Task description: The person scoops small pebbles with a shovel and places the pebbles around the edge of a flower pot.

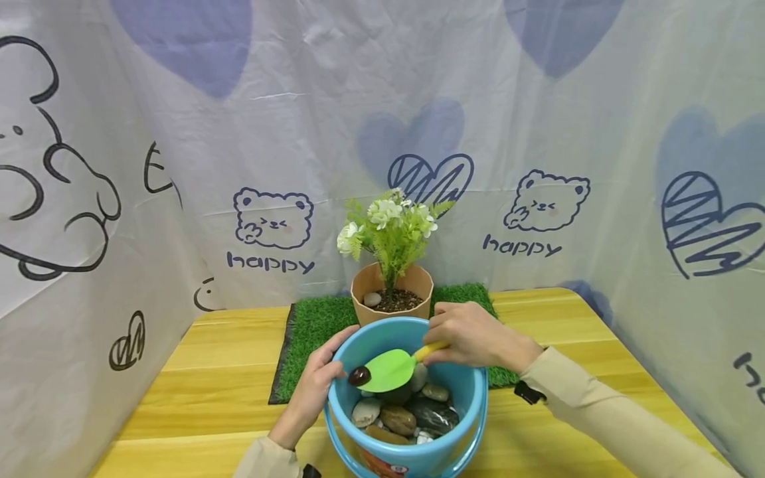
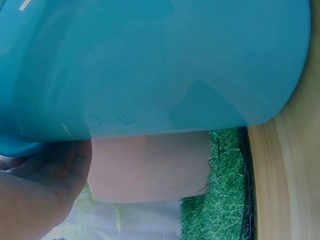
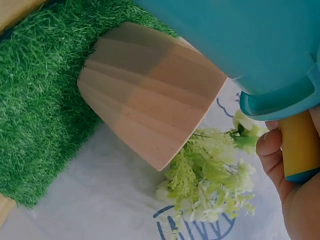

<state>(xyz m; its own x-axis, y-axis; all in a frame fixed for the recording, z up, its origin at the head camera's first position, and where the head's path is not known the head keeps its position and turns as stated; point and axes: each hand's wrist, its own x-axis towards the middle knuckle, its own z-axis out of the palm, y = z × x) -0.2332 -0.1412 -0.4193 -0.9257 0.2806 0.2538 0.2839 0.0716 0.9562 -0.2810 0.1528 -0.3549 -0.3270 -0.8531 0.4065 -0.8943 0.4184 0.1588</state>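
A blue bucket (image 1: 483, 398) stands at the front of the table with several stones (image 1: 397, 419) inside. My left hand (image 1: 313, 382) grips its left rim, thumb over the edge and fingers along the outside, as the left wrist view also shows. In my right hand (image 1: 472, 335) is a toy shovel (image 1: 388, 370), gripped by its yellow handle (image 3: 299, 145). Its green blade slants down to the left over the stones, inside the bucket's mouth. A glossy dark brown stone (image 1: 359, 376) is at the blade's tip, close to the left inner wall.
Behind the bucket, a peach flower pot (image 3: 155, 90) holds a plant with white flowers (image 1: 391, 226), dark soil and a pale stone (image 1: 372, 299). It stands on a green grass mat (image 1: 317, 325) on the wooden table (image 1: 227, 358). A printed curtain (image 1: 335, 79) surrounds the table.
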